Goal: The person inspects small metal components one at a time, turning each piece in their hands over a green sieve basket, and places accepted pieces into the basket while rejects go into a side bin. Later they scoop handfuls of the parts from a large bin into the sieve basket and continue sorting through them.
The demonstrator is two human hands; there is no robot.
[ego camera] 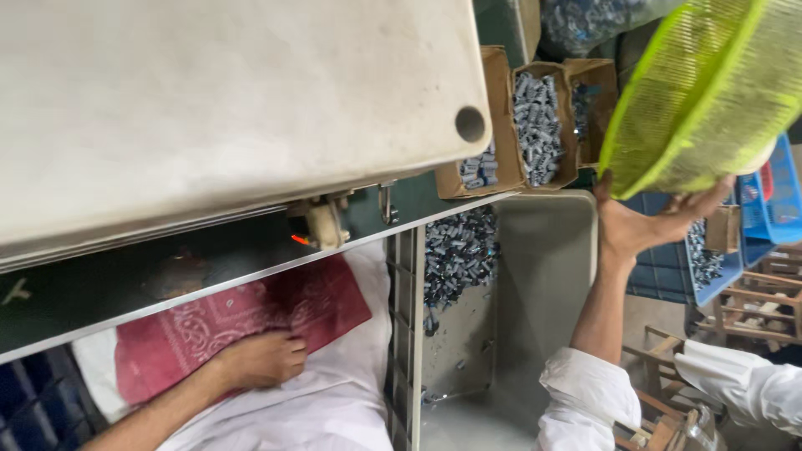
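A lime-green mesh basket (710, 92) is held tilted at the upper right, its long axis running diagonally from lower left to upper right, its open side turned away from the camera. It is supported from beneath by the right hand (647, 221), fingers spread wide against its lower rim. The left hand (259, 359) lies flat, fingers loosely curled and holding nothing, on a red patterned cloth (242, 321) spread over white fabric (334, 401).

Directly below the right hand a grey plastic tub (543, 276) is seen, with small metal cylindrical parts (459, 250) heaped at its far end. Beyond the tub, open cardboard boxes (539, 117) of similar parts stand side by side. A blue crate (773, 196) lies just past the basket.

A large beige machine housing (225, 108) fills the upper left, overhanging the left hand.
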